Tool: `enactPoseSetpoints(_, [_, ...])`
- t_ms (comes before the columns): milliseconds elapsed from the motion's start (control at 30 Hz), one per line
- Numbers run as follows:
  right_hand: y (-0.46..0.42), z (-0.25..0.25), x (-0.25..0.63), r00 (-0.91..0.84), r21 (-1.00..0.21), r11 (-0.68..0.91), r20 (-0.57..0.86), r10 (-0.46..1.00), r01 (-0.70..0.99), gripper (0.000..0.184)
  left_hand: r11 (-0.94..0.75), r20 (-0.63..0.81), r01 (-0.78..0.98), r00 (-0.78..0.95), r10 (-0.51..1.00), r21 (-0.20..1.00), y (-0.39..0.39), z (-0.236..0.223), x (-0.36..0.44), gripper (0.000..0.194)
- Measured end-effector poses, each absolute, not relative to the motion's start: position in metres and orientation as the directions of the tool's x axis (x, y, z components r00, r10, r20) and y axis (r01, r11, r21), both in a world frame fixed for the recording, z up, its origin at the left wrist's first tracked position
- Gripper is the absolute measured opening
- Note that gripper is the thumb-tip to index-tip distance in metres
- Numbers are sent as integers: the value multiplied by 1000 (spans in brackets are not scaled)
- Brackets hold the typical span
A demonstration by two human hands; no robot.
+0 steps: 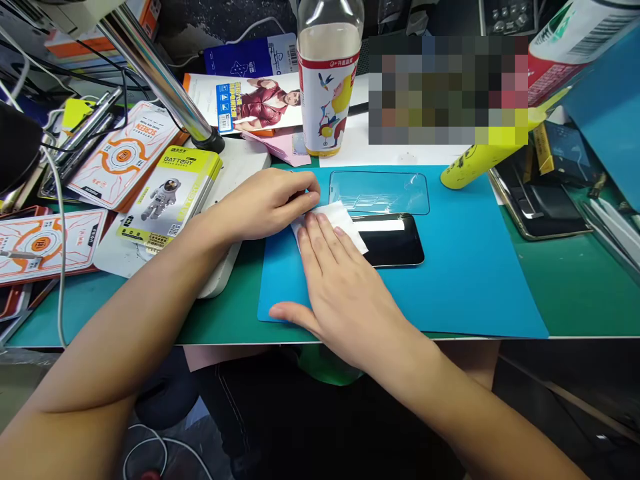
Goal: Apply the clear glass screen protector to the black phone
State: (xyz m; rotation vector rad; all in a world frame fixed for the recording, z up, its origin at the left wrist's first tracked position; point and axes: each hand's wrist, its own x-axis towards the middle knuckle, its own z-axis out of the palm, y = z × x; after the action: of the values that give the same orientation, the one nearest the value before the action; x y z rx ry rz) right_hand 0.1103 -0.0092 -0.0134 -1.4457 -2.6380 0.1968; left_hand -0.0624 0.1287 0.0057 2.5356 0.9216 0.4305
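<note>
A black phone (395, 240) lies face up on a blue mat (450, 280). A white wipe cloth (337, 217) covers the phone's left end. My right hand (335, 280) lies flat on the cloth with its fingers stretched out, pressing it onto the screen. My left hand (273, 203) curls around the phone's left end, its fingers bent at the cloth's edge. A clear screen protector (380, 193) lies on the mat just behind the phone.
A bottle with a red and white label (327, 87) stands behind the mat. A yellow tool (480, 160) and another dark phone (543, 200) lie to the right. Battery boxes (170, 193) and packaging crowd the left, beside a chrome lamp arm (155, 73).
</note>
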Motion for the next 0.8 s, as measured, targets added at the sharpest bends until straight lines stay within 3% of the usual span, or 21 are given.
enactPoseSetpoints(333, [-53, -18, 179, -551, -15, 560, 155, 820, 828, 103, -698, 116, 555, 739, 663, 453, 129, 6, -62, 30])
enactPoseSetpoints(533, [-52, -19, 213, -500, -26, 510, 161, 851, 860, 94, -682, 77, 580, 734, 675, 446, 129, 7, -62, 30])
enactPoseSetpoints(800, [-19, -14, 209, -426, -48, 431, 92, 900, 901, 99, -672, 80, 583, 725, 684, 456, 128, 8, -60, 32])
